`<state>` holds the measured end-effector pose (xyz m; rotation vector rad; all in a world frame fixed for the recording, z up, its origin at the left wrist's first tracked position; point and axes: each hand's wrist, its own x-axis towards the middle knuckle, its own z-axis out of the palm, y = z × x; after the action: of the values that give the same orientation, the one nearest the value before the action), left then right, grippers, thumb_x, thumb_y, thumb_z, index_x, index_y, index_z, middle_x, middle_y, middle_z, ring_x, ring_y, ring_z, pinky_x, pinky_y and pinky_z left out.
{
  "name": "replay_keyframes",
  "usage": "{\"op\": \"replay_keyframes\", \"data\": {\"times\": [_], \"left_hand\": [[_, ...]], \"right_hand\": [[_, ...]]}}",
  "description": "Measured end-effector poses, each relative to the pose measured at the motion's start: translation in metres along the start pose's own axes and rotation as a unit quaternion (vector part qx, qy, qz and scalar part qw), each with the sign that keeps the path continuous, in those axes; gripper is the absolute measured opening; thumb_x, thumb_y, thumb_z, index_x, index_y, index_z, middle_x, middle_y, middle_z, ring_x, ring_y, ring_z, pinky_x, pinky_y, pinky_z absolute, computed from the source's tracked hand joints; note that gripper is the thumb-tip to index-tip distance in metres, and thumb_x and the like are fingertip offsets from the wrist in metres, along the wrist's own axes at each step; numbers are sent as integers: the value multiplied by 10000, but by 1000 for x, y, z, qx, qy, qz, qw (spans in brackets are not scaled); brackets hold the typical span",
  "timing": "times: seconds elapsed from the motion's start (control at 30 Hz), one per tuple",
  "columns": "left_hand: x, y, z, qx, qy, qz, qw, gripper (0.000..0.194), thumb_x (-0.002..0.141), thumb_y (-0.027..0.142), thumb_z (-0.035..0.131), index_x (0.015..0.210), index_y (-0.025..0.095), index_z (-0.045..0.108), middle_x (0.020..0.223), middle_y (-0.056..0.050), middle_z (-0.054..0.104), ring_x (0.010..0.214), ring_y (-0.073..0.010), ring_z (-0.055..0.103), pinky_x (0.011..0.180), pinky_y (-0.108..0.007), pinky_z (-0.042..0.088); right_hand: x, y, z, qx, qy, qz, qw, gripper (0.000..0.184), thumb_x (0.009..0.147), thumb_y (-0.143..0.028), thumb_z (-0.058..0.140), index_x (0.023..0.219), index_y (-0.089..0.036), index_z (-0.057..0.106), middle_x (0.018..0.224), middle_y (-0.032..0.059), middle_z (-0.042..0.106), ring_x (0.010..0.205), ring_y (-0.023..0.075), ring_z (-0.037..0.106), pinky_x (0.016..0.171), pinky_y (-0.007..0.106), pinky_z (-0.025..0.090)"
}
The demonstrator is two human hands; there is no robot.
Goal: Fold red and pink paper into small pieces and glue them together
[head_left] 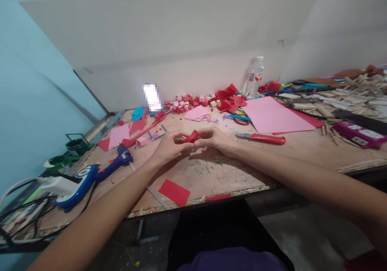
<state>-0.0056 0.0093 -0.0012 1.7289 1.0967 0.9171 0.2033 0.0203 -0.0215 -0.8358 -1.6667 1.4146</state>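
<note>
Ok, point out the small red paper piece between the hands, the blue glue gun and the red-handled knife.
Small red paper piece (191, 137), head view: middle of its visible surface.
Blue glue gun (122, 158), head view: on its body.
Red-handled knife (262, 138), head view: on its handle.

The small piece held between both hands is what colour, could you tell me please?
The small piece is red, seen best in the head view.

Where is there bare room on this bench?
One patch, with green specks, lies between the red rectangle and right hand; another between the knife and purple box. Crowded: back, with cubes; right, with wood strips.
</note>
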Motion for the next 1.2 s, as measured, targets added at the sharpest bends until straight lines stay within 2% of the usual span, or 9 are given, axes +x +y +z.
{"op": "replay_keyframes", "data": {"times": [0.1, 0.23, 0.37, 0.53, 0.6, 0.77, 0.93, 1.1, 1.2], "left_hand": [[2, 1, 0, -3, 3, -9, 1000, 355, 722, 400, 837, 968, 161, 745, 847, -90, 797, 772, -248, 734, 658, -309, 523], [4, -1, -3, 8, -13, 10, 1000, 353, 756, 436, 794, 973, 158, 774, 913, -96, 804, 816, -253, 730, 691, -319, 533], [3, -3, -4, 32, -15, 13, 999, 322, 820, 464, 736, 909, 163, 811, 864, -83, 794, 742, -222, 694, 628, -293, 501], [7, -9, -3, -74, 17, 8, 997, 304, 813, 409, 752, 984, 165, 807, 986, -103, 805, 839, -229, 730, 717, -305, 554], [10, -12, -4, -83, 23, 15, 996, 289, 788, 384, 769, 959, 153, 804, 979, -105, 808, 845, -230, 736, 742, -313, 562], [12, -14, -3, -81, 21, 24, 996, 281, 775, 359, 771, 950, 141, 795, 953, -105, 810, 829, -231, 740, 746, -323, 563], [10, -12, -2, -72, 26, 25, 997, 266, 755, 354, 775, 914, 142, 794, 896, -97, 810, 791, -226, 737, 718, -315, 549], [11, -11, -2, -65, 34, 23, 997, 281, 736, 357, 787, 903, 131, 790, 869, -91, 805, 760, -217, 727, 675, -291, 528], [11, -12, 0, -65, 34, 21, 997, 294, 736, 371, 788, 894, 123, 789, 854, -93, 800, 737, -214, 717, 646, -282, 515]], "right_hand": [[0, -1, 1, 7, 12, 9, 1000, 270, 786, -309, 799, 1013, -163, 788, 903, 59, 763, 760, 155, 672, 630, 232, 522], [2, -1, 4, 23, 54, 29, 998, 149, 773, -289, 753, 840, -156, 763, 773, 43, 731, 691, 153, 654, 601, 240, 528], [6, 3, 3, 32, 93, 36, 995, 107, 751, -272, 750, 743, -167, 732, 685, 27, 697, 590, 133, 606, 561, 239, 514], [8, 5, 2, 15, 90, 30, 995, 77, 757, -227, 733, 712, -164, 734, 651, 17, 681, 564, 123, 585, 559, 237, 509], [7, 4, 2, 11, 86, 27, 996, 100, 767, -232, 728, 695, -163, 726, 640, 11, 675, 555, 120, 576, 558, 237, 511], [7, 5, 3, 0, 74, 17, 997, 124, 791, -289, 747, 770, -166, 751, 734, 25, 722, 626, 137, 615, 580, 246, 526], [8, 5, 2, -11, 82, 19, 996, 153, 789, -302, 747, 737, -158, 739, 686, 24, 700, 603, 130, 596, 569, 240, 507], [6, 3, 2, -16, 50, 15, 999, 300, 822, -445, 753, 862, -148, 767, 753, 39, 719, 647, 143, 626, 609, 259, 551], [6, 4, 3, -43, 41, 8, 998, 280, 812, -406, 760, 876, -134, 776, 796, 52, 741, 626, 137, 619, 593, 262, 544]]}}
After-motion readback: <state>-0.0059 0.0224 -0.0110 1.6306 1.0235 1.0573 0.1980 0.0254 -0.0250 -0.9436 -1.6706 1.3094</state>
